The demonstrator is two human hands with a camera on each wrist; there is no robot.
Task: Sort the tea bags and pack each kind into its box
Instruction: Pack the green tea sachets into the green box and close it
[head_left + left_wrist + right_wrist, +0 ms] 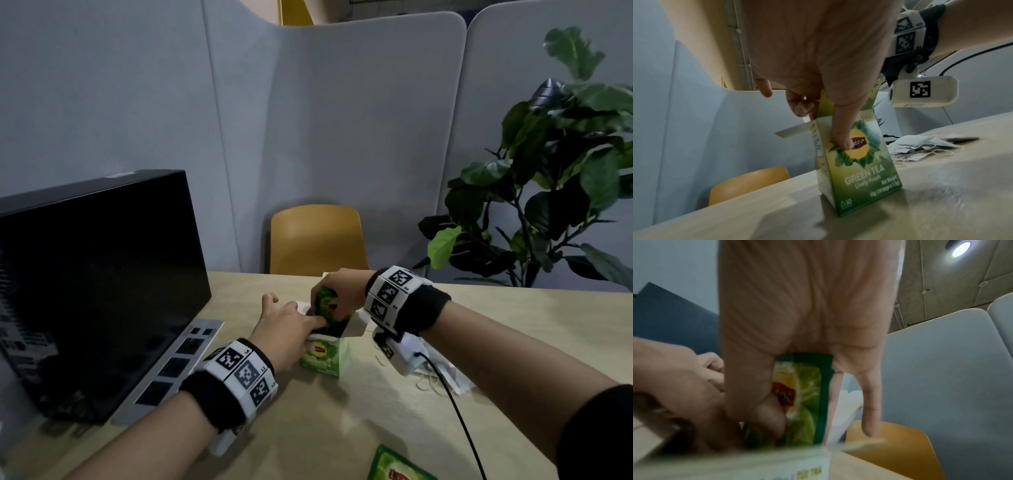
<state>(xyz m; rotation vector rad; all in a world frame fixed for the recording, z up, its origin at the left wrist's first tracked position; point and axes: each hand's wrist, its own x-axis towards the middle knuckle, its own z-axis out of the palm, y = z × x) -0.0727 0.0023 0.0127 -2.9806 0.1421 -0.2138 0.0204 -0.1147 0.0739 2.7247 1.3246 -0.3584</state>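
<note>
The left hand (818, 48) holds the green tea box (859, 162) on the tabletop (342, 428) — the right hand (342, 291) pinches a green tea bag (805, 394) in its open top.

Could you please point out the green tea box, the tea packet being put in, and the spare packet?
green tea box (863, 175), left wrist view, front face
tea packet (807, 395), right wrist view, printed front
spare packet (399, 467), head view, top face

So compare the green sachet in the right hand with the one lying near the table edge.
The held green sachet stands upright, partly inside the green tea box, pinched by the right hand; the loose sachet lies flat on the table, untouched. Both share green wrappers with a red logo.
</note>
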